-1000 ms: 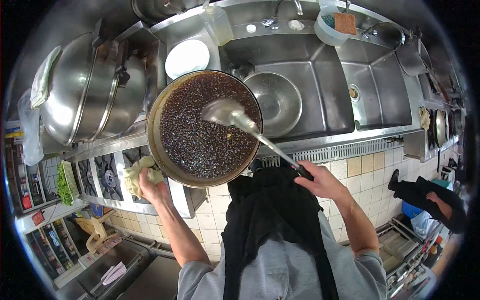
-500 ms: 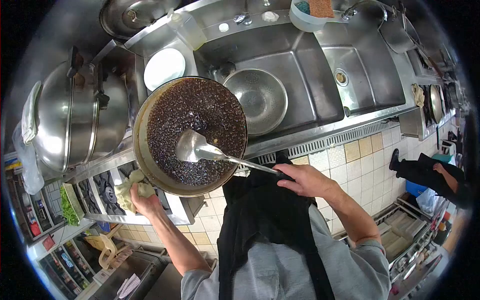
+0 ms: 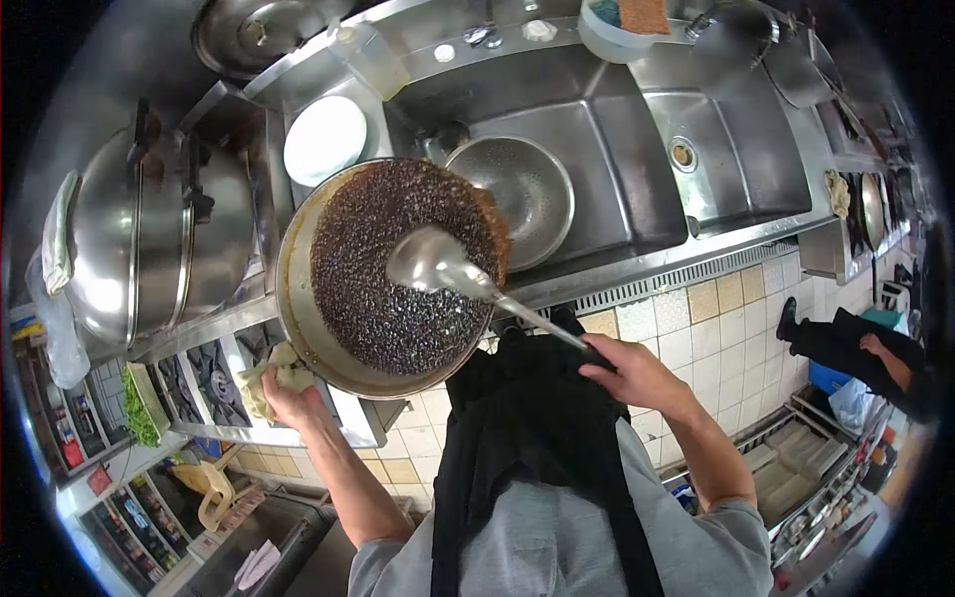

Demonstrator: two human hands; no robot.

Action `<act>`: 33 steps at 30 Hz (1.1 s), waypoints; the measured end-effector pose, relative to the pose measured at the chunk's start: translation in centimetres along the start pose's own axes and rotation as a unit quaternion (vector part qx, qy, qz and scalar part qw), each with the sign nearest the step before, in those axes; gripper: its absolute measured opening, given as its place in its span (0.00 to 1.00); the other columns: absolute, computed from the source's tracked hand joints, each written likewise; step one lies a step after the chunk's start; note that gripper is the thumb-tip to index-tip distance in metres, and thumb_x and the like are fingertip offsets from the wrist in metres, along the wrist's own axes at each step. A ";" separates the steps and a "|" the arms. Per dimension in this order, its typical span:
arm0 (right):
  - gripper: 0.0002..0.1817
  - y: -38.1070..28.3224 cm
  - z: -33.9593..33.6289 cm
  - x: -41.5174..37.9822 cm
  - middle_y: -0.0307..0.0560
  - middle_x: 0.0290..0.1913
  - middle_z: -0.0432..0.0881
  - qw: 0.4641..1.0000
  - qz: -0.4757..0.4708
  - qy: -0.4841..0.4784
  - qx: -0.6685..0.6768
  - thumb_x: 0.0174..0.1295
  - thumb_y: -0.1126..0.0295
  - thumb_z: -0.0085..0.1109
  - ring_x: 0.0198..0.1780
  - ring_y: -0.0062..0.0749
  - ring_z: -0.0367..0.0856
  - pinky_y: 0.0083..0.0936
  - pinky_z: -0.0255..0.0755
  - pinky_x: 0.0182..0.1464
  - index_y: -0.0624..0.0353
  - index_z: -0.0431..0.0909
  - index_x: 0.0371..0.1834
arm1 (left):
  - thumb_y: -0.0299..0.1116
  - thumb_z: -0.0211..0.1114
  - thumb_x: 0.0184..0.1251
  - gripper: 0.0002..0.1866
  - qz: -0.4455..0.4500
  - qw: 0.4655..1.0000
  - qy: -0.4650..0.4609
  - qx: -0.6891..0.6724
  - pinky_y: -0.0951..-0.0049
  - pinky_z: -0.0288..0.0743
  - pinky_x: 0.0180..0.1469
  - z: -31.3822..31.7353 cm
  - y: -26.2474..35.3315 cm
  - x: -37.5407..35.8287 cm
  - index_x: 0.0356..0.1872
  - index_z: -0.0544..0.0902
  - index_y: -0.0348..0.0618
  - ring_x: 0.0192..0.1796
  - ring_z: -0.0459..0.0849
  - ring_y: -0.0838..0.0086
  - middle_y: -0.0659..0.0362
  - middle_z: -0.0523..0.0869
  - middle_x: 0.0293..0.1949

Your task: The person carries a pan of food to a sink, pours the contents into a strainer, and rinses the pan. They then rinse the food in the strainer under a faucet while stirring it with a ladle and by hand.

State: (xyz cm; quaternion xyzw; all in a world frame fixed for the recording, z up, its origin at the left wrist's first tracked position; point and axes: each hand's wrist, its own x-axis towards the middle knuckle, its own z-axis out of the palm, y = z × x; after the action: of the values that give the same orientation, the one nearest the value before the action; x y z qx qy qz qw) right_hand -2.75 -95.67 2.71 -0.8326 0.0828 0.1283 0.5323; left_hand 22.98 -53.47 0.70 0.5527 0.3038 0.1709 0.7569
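Note:
A large wok (image 3: 308, 333) holds a mass of small dark glossy pieces (image 3: 363, 269), too small to name. It is tilted to the right, over the edge of a perforated metal colander (image 3: 532, 194) in the sink. Brownish matter shows at the wok's right rim. My left hand (image 3: 290, 398) is closed around a folded pale cloth (image 3: 274, 376) at the wok's lower left; the handle beneath is hidden. My right hand (image 3: 637, 373) grips the black end of a long metal ladle (image 3: 433, 261), whose bowl is over the dark pieces.
The steel sink (image 3: 622, 149) has two basins. A white plate (image 3: 325, 139) and a plastic jug (image 3: 368, 60) stand behind the wok. Big steel pans (image 3: 109, 239) lean at left, above stove burners (image 3: 214, 383). A person (image 3: 860, 348) in black stands at far right.
The wok has tipped and shifted slightly right, and its contents have slid to the right rim. The ladle and my right hand have moved right.

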 end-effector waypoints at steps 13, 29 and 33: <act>0.23 -1.7 -0.6 0.7 0.61 0.42 0.84 0.999 0.016 -0.009 -0.030 0.63 0.66 0.65 0.42 0.57 0.85 0.39 0.80 0.42 0.61 0.72 0.59 | 0.29 0.61 0.60 0.14 -0.033 0.999 0.007 -0.018 0.62 0.85 0.47 -0.9 0.5 0.7 0.46 0.78 0.34 0.44 0.87 0.61 0.52 0.85 0.42; 0.13 2.4 -2.0 3.6 0.32 0.23 0.68 0.934 0.218 0.041 0.281 0.73 0.62 0.55 0.16 0.13 0.62 0.17 0.59 0.17 0.56 0.73 0.53 | 0.25 0.64 0.56 0.14 0.005 0.999 0.034 -0.017 0.60 0.84 0.47 1.0 2.1 0.6 0.44 0.79 0.35 0.43 0.87 0.59 0.52 0.85 0.42; 0.11 2.3 -2.8 4.0 0.30 0.20 0.65 0.918 0.225 0.028 0.325 0.73 0.60 0.54 0.15 0.14 0.61 0.17 0.57 0.15 0.54 0.74 0.48 | 0.25 0.64 0.56 0.12 0.010 1.000 -0.014 -0.020 0.60 0.84 0.46 0.4 1.9 1.5 0.43 0.79 0.36 0.43 0.87 0.59 0.52 0.85 0.42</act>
State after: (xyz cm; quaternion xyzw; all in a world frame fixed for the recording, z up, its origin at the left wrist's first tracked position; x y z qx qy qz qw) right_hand 0.76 -99.17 0.69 -0.5763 0.3205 0.1870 0.7282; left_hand 24.56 -52.27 2.20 0.5429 0.2845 0.1765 0.7702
